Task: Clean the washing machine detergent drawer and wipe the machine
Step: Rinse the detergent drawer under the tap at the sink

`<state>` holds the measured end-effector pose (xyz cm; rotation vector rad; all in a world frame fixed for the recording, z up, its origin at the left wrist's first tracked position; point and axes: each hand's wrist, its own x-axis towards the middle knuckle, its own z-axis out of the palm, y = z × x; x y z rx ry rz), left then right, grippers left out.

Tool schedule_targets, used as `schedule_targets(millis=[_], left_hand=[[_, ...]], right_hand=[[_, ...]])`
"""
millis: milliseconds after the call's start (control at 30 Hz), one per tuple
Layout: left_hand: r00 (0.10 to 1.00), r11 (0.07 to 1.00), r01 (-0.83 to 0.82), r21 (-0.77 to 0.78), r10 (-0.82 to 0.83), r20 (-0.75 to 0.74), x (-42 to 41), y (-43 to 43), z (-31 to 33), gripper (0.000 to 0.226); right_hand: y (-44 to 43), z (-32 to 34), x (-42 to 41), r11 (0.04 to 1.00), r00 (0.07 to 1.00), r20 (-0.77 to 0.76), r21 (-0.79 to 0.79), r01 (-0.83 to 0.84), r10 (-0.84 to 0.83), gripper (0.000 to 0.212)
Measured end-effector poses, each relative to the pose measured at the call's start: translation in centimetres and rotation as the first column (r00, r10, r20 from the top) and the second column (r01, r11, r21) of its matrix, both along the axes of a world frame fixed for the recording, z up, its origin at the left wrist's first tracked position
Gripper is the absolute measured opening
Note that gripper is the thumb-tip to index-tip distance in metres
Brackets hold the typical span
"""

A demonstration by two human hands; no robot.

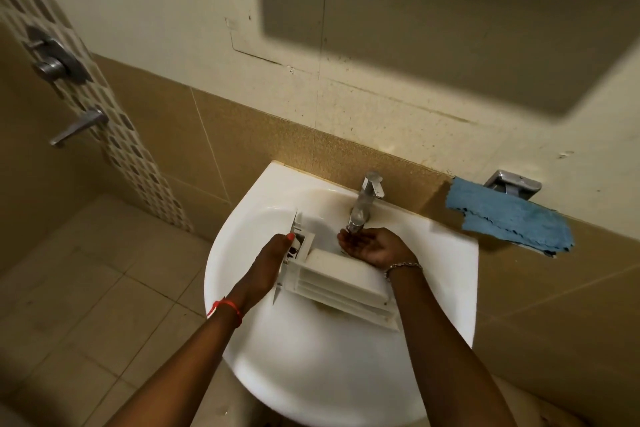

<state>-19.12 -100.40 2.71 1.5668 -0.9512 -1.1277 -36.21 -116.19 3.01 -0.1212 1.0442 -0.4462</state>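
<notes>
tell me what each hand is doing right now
left hand: grips the front end of the detergent drawer
right hand: open, cupped palm-up under the tap, holding nothing

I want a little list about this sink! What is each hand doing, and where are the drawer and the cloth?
place: white ceramic sink on a tiled wall
drawer: white plastic detergent drawer lying across the basin
left: left hand grips the drawer's front end
right: right hand cupped palm up under the spout, holding nothing
tap: chrome tap; cannot tell if water runs
cloth: blue fuzzy cloth draped to the right of the sink, untouched
</notes>
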Motion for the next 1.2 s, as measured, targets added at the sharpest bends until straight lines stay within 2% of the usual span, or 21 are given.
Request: schedule_targets(millis=[100, 200, 267, 400, 500, 567, 633, 733, 800, 900, 1000, 1067, 1133, 1200], left_hand=[[1.0, 1.0, 0.012, 0.022, -0.013, 0.02, -0.3, 1.2, 0.4, 0.046], [0.998, 0.998, -0.059, 0.014, 0.059, 0.017, -1.2, 2.5, 1.2, 0.024], [0.995, 0.996, -0.092, -0.01, 0.092, 0.048, -2.0, 3.4, 1.4, 0.022], [0.973, 0.99, -0.051, -0.134, 0.079, 0.216, -2.1, 4.5, 0.1, 0.014], [0.961, 0.982, 0.012, -0.189, 0.041, 0.273, -1.2, 4.6, -1.0, 0.022], [0.946, 0.982, 0.062, -0.178, -0.001, 0.325, -0.5, 4.5, -0.9, 0.025], [0.932, 0.989, 0.104, -0.105, -0.06, 0.358, 0.3, 4.5, -1.2, 0.027], [0.926, 0.988, 0.137, 0.066, -0.152, 0.346, 1.3, 5.0, -1.1, 0.038], [0.918, 0.976, 0.177, 0.128, -0.211, 0.335, 1.5, 5.2, -1.2, 0.046], [0.932, 0.935, 0.251, 0.251, -0.304, 0.198, 1.8, 5.5, -0.4, 0.057], [0.953, 0.932, 0.255, 0.259, -0.288, 0.094, 2.6, 5.0, -0.5, 0.089], [0.979, 0.932, 0.197, 0.305, -0.201, -0.019, 2.9, 4.5, -0.1, 0.098], [0.986, 0.916, 0.155, 0.369, -0.122, -0.112, 2.8, 3.9, 0.4, 0.084], [0.994, 0.91, 0.105, 0.4, -0.079, -0.081, 2.7, 3.1, 0.3, 0.067]], right_hand=[[0.0, -0.9, 1.6, 1.0, 0.998, 0.048, 0.009, 0.028, -0.028, 0.029], [0.5, -1.2, 2.1, 1.0, 0.996, 0.091, -0.027, -0.005, 0.008, 0.02], [0.7, -1.4, 1.7, 0.999, 0.992, 0.125, -0.048, -0.027, 0.033, 0.018], [0.4, -1.4, 0.6, 0.999, 0.983, 0.186, -0.05, 0.004, 0.005, 0.018], [0.4, -1.1, 0.1, 0.998, 0.984, 0.173, -0.046, 0.054, -0.045, 0.017], [0.5, -1.1, 0.1, 0.996, 0.986, 0.162, -0.062, 0.061, -0.051, 0.018], [0.5, -1.4, 0.2, 0.996, 0.99, 0.135, -0.07, 0.062, -0.052, 0.018], [0.6, -2.2, 0.5, 0.996, 0.993, 0.111, -0.065, 0.057, -0.05, 0.025], [0.7, -2.4, 0.8, 0.996, 0.991, 0.123, -0.063, 0.056, -0.048, 0.022], [1.0, -2.2, 1.3, 0.995, 0.991, 0.126, -0.08, 0.055, -0.044, 0.017], [1.0, -2.5, 1.7, 0.994, 0.993, 0.116, -0.104, 0.032, -0.02, 0.015], [1.1, -2.5, 1.9, 0.994, 0.993, 0.12, -0.11, 0.026, -0.012, 0.016], [1.3, -2.5, 2.0, 0.992, 0.991, 0.131, -0.121, 0.036, -0.02, 0.023], [1.4, -2.5, 2.0, 0.99, 0.99, 0.141, -0.131, 0.044, -0.026, 0.031]])
